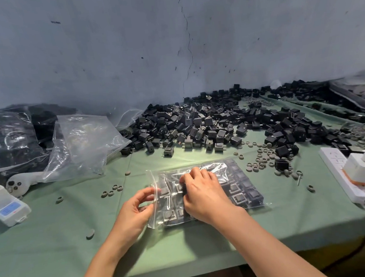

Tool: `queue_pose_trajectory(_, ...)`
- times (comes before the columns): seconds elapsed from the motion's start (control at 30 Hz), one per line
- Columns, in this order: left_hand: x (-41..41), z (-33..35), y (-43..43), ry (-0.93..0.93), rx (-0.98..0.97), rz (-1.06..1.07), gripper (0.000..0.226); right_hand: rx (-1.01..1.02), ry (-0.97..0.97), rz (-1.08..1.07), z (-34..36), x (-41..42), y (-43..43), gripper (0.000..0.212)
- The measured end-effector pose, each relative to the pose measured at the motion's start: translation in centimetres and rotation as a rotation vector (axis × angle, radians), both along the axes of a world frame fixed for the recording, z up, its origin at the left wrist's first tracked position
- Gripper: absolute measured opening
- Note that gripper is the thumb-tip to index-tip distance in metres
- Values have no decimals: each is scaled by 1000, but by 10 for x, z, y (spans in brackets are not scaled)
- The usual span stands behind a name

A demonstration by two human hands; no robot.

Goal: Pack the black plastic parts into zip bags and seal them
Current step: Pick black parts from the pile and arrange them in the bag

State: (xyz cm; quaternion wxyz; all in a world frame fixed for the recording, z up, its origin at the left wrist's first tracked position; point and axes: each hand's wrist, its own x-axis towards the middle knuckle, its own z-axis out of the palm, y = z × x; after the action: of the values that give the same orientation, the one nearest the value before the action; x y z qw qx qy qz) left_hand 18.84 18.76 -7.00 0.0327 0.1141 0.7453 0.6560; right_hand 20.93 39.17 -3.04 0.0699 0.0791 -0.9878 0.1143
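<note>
Head | left hand (136,208) pinches zip bag (241,184) mouth | right hand (202,193) — fingers curled — pinches its top film

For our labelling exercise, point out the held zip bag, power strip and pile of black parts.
held zip bag (243,184), head view, film over packed parts
power strip (335,162), head view, top face
pile of black parts (198,124), head view, centre
</note>
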Motion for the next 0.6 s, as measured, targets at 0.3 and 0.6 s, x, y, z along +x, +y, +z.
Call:
queue_pose_trajectory(0.3, -5, 0, 0, 43, -57, -91, 26, -5, -42, 8, 4, -2, 1, 29)
queue_pose_trajectory(0.6, -1, -3, 3, 70, -25, -21, 29, -36, -67, 61, 3, -1, 9, 47)
